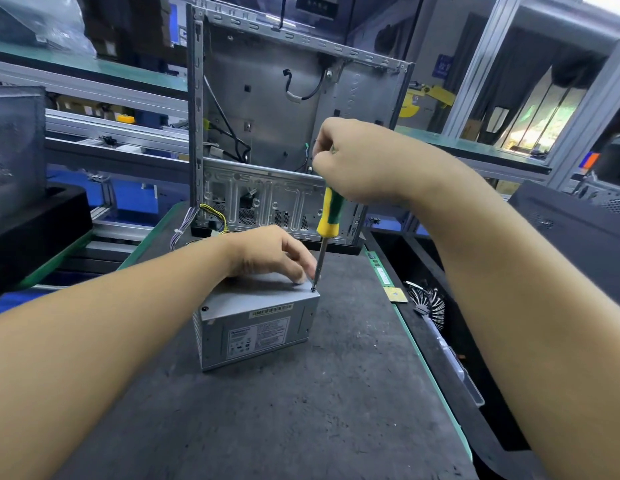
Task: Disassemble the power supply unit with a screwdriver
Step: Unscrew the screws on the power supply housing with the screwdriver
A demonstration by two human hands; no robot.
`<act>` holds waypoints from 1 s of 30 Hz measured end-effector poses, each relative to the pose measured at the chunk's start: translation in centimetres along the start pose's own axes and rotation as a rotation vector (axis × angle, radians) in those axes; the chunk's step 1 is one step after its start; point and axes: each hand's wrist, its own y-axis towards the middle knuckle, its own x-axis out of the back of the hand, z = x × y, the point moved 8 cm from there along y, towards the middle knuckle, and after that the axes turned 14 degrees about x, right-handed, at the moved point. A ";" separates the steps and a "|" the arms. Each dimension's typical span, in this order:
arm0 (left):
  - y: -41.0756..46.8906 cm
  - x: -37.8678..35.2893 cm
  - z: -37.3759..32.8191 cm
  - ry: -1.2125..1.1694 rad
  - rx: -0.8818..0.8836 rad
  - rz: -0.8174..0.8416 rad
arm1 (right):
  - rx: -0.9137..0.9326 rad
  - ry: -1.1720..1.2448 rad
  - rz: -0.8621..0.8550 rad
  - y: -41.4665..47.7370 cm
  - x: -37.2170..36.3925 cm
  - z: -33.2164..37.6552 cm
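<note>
Grey metal power supply unit — labelled, upright.

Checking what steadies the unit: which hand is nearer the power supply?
Left. The left hand rests on top of the power supply; the right hand is well above it, gripping the screwdriver.

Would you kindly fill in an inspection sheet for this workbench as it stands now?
Surface: dark grey mat, scuffed, green-edged.
Job's things: grey power supply on the mat; screwdriver upright, tip at a top corner screw.
Clutter: small chip by the mat's right edge.
Hands: left hand rests on the power supply's top; right hand grips the screwdriver handle.
Cables: wire bundle beside the open computer case.
Surroundings: shelves behind.
</note>
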 end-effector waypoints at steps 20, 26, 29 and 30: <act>0.1 -0.3 -0.3 0.098 -0.007 0.079 | 0.033 -0.065 -0.078 0.5 0.4 -0.8; 0.0 -0.5 -0.4 0.089 -0.025 0.100 | 0.077 0.124 0.008 0.2 0.2 -0.1; 0.1 -0.4 -0.3 0.081 -0.009 0.101 | 0.035 0.055 0.001 0.2 0.0 -0.4; 0.2 -0.5 -0.2 0.084 -0.001 0.105 | 0.019 0.009 -0.014 0.3 0.1 -0.5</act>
